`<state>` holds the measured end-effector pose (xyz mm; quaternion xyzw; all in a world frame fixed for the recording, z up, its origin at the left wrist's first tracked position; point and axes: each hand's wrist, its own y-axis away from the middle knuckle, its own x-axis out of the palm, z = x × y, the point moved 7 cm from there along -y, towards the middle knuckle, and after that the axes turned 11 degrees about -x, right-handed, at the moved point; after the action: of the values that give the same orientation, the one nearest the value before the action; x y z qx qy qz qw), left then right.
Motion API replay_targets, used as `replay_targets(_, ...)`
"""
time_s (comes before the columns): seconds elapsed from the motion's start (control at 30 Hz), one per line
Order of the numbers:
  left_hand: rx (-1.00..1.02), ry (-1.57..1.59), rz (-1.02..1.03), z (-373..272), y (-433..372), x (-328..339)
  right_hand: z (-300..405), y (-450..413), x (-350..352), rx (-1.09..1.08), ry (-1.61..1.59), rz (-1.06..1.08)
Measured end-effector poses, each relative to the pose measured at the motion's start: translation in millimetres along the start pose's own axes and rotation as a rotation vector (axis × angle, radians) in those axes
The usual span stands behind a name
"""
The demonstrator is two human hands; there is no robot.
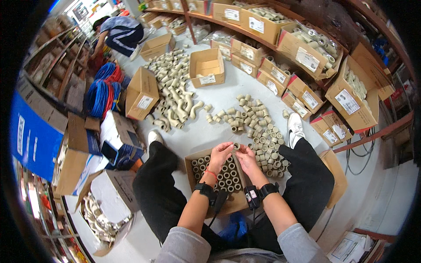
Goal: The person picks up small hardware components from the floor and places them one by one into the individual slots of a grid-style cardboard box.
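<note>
Between my two hands, above the far right side of an open cardboard box (227, 206), is a short beige plastic pipe coupling (236, 146). The fingertips of my left hand (219, 158) meet it from the left. My right hand (246, 159) pinches it from the right and below. Inside the box, similar couplings (231, 180) stand upright in rows with their round openings up; my left hand and forearm hide some of them. Just right of the box, a heap of loose couplings (263, 144) spreads over the grey floor.
Curved pipe fittings (177, 102) lie piled ahead, beside an empty cardboard box (207, 67) and a tilted one (142, 93). Boxes of fittings (309, 54) fill the right shelving. Blue hose coils (98, 95) lie left. Another person (121, 31) crouches at far left.
</note>
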<state>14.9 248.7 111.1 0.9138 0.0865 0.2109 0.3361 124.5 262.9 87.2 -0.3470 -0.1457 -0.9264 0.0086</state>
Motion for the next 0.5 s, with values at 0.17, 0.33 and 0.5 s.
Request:
replay_targets(0.17, 0.064, 0.099, -0.027, 20.8, 39.4, -31.3, -21.2, 40.0, 8.7, 0.076, 0.071, 0.103)
replay_targets(0.33, 0.068, 0.041, 0.095, 44.4, 62.2, -54.0, -35.4, 72.7, 1.9, 0.293, 0.103, 0.16)
replay_targets(0.5, 0.012, -0.112, 0.205, 64.2, 67.1, -63.1, -42.9, 92.1, -4.6, 0.347, 0.285, 0.2)
